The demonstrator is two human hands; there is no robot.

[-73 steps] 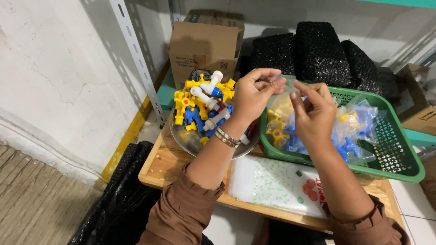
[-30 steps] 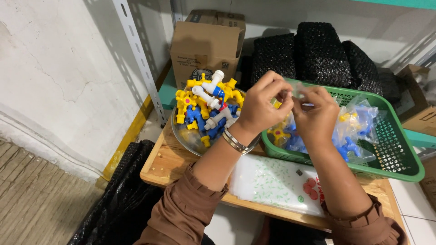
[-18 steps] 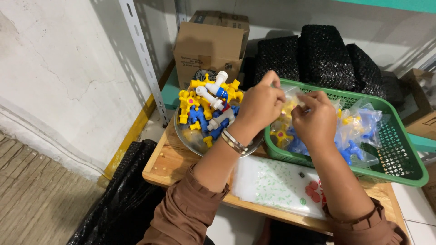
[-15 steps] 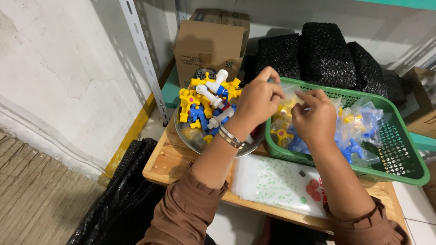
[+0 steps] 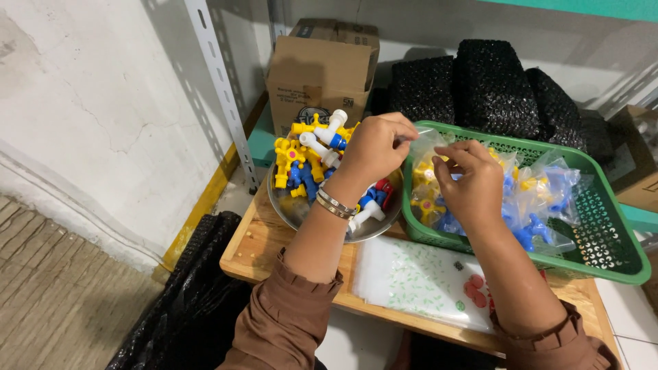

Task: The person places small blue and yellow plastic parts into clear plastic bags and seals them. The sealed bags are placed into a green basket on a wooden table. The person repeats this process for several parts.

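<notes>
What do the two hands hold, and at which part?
Both the left hand and right hand pinch the top edge of a clear plastic bag.

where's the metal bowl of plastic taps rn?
Head view, left of centre: the metal bowl sits on the wooden board, under the left hand, directly left of the green basket and in front of the cardboard box.

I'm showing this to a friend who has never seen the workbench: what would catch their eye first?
Probably the round metal bowl heaped with yellow, blue and white plastic taps, at the left of the wooden board. Just right of it, the left hand and right hand pinch a clear plastic bag over the green mesh plastic basket of bagged taps. Black mesh bundles sit on the shelf behind.
</notes>
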